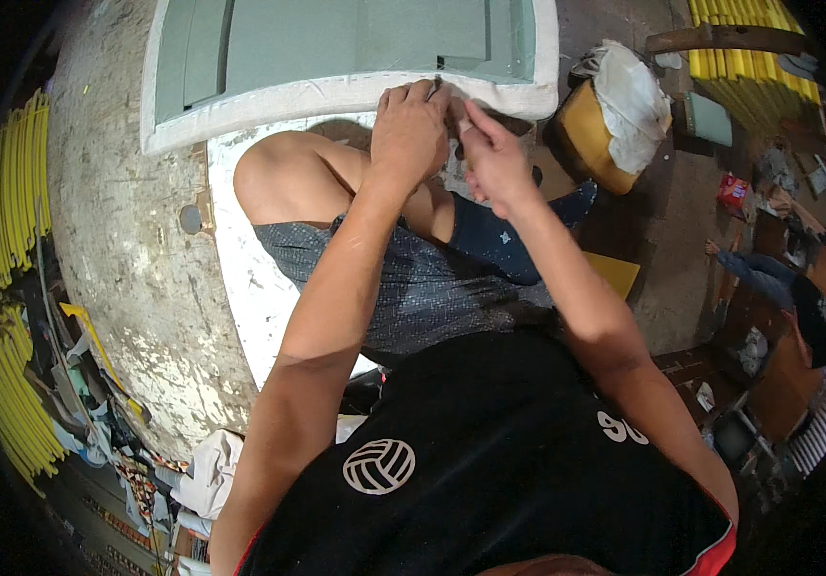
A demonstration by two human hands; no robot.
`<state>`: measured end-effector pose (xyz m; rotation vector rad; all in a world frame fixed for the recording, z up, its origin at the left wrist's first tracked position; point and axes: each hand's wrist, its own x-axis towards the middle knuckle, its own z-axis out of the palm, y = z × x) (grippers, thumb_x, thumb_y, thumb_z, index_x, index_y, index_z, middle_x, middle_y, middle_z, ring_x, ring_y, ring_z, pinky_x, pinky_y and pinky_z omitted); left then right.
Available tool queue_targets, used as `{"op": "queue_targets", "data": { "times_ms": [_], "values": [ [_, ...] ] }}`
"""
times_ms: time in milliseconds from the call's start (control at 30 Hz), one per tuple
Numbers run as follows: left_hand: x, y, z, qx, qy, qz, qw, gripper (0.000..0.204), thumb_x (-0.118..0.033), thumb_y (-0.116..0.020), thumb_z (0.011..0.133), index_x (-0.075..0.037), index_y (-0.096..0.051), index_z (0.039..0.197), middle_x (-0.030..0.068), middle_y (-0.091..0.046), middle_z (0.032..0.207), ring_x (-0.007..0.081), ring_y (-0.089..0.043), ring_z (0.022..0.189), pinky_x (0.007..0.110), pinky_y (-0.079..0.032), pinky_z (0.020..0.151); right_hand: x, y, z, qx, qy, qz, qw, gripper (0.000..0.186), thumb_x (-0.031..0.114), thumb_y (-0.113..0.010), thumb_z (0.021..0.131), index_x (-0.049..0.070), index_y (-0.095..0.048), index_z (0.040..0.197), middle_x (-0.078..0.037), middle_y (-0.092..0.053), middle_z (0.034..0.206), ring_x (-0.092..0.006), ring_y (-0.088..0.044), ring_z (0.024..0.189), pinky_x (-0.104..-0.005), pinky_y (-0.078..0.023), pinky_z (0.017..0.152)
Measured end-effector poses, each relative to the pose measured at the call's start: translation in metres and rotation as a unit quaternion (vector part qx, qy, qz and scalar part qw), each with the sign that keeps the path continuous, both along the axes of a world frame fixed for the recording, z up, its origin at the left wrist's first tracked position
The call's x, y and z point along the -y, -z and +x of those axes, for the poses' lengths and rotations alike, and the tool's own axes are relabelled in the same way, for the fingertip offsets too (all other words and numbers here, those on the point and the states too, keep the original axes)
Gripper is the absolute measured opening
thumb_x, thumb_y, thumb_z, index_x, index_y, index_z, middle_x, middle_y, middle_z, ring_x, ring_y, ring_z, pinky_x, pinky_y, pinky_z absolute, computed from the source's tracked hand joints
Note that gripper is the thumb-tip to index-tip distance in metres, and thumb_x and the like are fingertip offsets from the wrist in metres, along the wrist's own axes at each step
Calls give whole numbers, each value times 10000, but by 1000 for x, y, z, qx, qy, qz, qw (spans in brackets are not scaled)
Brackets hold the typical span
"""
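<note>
A green panel [355, 38] with a padded off-white fabric border [307, 103] lies in front of me. My left hand [408, 130] is at that border's near edge, its fingers bent over the cloth. Just right of it, my right hand [494, 163] is closed round a slim tool [468, 134], mostly hidden by my fingers. Below the panel is my bare bent knee [278, 178], on a white sheet [250, 307].
Yellow slatted stacks [10, 211] and scattered scraps are at the left. A yellow container [576, 134] with white cloth stands right of my foot, beside a red packet [732, 192]. Another person [806, 317] lies or sits among boards at the far right.
</note>
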<state>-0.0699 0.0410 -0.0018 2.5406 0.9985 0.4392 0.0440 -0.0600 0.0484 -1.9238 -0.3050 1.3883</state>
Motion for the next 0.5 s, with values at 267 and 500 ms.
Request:
{"op": "queue_targets", "data": {
  "times_ms": [267, 500],
  "values": [
    [2, -2, 3, -34, 2, 14, 999, 442, -160, -602, 872, -157, -685, 1306, 158, -677, 1276, 406, -629, 1144, 496, -496, 1014, 8, 15, 6, 179, -110, 77, 975, 492, 187, -541, 1000, 75, -530, 1479, -302, -698, 1083, -472, -673, 966, -508, -531, 817],
    [3, -1, 7, -62, -3, 17, 998, 464, -164, -594, 882, -160, -667, 1341, 147, -663, 1312, 403, -629, 1161, 503, -493, 1022, 16, 20, 14, 417, -291, 87, 856, 468, 259, -548, 1031, 119, -555, 1478, -278, -688, 1201, -437, -672, 1089, -470, -528, 939]
  ]
}}
